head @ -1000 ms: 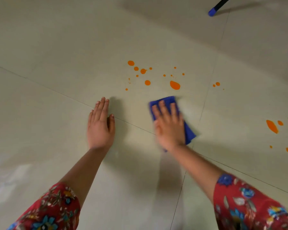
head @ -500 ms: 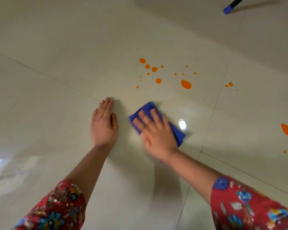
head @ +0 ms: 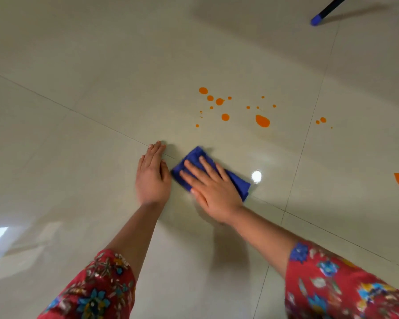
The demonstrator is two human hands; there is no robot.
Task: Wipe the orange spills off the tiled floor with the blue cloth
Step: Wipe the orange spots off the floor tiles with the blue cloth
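Blue cloth (head: 236,179) under flat right hand (head: 213,192), left hand (head: 153,178) flat, empty, two orange spills (head: 262,121).

One head-worn camera looks steeply down, close above the tiled floor (head: 101,65).

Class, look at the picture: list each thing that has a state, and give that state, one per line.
blue cloth: folded, flat on the floor under the right hand
right hand: open, fingers spread, pressing the cloth
left hand: open, flat on the floor
orange spills: unwiped, beyond the cloth
tiled floor: glossy
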